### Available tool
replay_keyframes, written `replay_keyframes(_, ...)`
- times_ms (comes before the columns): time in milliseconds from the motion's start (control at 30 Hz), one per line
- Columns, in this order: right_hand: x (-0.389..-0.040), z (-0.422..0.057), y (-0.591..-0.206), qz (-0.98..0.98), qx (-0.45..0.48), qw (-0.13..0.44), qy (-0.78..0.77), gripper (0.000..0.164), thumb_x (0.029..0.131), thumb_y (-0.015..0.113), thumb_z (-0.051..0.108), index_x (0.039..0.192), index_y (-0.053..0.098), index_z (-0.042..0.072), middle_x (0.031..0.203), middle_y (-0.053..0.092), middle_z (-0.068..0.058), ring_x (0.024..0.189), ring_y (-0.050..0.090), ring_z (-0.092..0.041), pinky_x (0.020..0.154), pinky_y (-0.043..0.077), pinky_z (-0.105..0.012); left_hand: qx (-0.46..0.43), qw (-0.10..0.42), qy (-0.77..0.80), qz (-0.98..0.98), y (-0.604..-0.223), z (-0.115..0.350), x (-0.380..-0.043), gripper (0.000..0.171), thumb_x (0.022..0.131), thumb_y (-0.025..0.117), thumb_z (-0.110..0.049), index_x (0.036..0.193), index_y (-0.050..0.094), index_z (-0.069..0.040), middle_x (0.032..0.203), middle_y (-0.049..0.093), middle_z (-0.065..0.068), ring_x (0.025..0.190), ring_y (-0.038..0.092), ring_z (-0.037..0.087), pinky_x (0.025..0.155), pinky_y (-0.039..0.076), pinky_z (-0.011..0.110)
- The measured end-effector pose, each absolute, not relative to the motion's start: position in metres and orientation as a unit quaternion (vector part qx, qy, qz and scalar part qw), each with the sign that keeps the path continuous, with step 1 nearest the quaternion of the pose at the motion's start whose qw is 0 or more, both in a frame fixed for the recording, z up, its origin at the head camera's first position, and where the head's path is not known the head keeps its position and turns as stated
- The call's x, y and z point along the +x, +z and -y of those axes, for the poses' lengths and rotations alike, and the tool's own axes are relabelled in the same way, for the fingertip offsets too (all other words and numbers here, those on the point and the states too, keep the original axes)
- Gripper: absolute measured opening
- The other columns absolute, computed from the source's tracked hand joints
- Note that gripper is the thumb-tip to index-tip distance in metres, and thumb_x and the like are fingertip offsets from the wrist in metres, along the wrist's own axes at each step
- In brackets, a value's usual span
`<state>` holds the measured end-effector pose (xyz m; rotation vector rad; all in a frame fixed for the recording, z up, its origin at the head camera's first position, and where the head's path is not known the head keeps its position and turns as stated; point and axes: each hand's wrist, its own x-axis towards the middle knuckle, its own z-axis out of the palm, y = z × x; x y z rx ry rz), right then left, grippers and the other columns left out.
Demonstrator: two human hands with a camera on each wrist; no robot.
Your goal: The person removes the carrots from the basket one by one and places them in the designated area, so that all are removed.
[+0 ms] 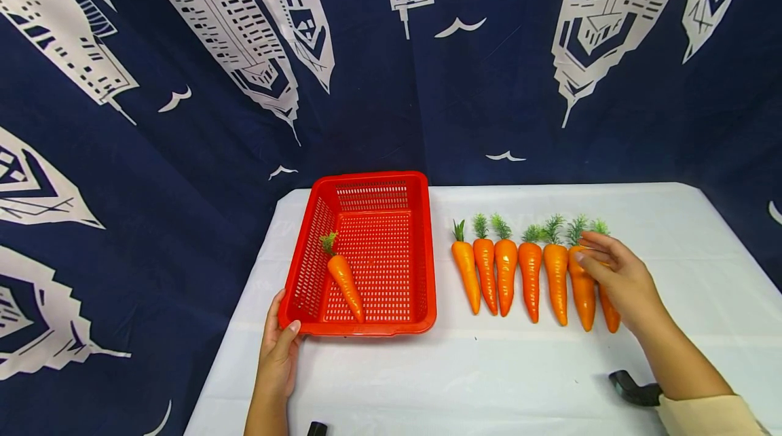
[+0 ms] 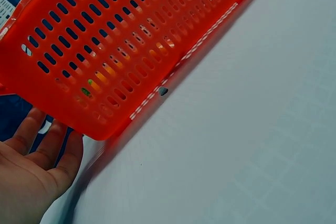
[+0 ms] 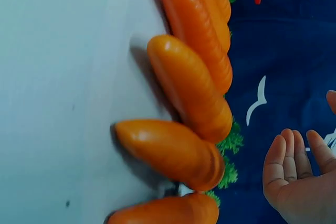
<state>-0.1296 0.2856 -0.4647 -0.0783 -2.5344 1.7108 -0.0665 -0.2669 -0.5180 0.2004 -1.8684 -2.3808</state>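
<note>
In the head view my left hand [image 1: 281,354] grips the near left corner of a red plastic basket [image 1: 425,259], thumb on the rim and fingers along the outside. The left wrist view shows the fingers [image 2: 68,161] at that corner of the perforated basket [image 2: 121,40]. One orange carrot [image 1: 345,283] with a green top lies inside it. Over the right end of a row of several carrots [image 1: 556,283], my right hand [image 1: 626,283] hovers with relaxed fingers, partly hiding the rightmost carrot [image 1: 609,310]. The right wrist view shows that hand [image 3: 304,182] apart from the carrots [image 3: 170,150], holding nothing.
A white cloth covers the table [image 1: 489,382]. Behind it hangs a dark blue curtain [image 1: 366,117] printed with white buildings and birds. A black curved object [image 1: 635,392] shows beside the right forearm, and a small black piece [image 1: 318,428] at the bottom edge.
</note>
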Motion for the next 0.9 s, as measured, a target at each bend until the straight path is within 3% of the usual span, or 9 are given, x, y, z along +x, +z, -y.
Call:
replay_keyframes(400,-0.128,-0.262,-0.458,0.83,-0.005,0.024,0.557,0.057,0.102,0.059,0.032,0.154,0.041,0.016,0.13,0.052,0.022,0.113,0.049,0.011,0.086,0.044,-0.002,0.068,0.054,-0.786,0.612,-0.518,0.267,-0.067,0.066,0.1,0.048,-0.004,0.159,0.026,-0.023,0.16,0.031,-0.003,0.136,0.045,0.016,0.105,0.047,0.018)
replay_keyframes(900,-0.124,-0.231,-0.454,0.819,0.034,0.002,0.573,0.057,0.102,0.06,0.031,0.151,0.042,0.008,0.123,0.057,0.016,0.111,0.056,0.006,0.087,0.05,-0.008,0.065,0.055,-0.785,0.614,-0.518,0.267,-0.067,0.065,0.101,0.048,-0.004,0.159,0.026,-0.023,0.159,0.032,-0.002,0.135,0.046,0.015,0.103,0.048,0.019)
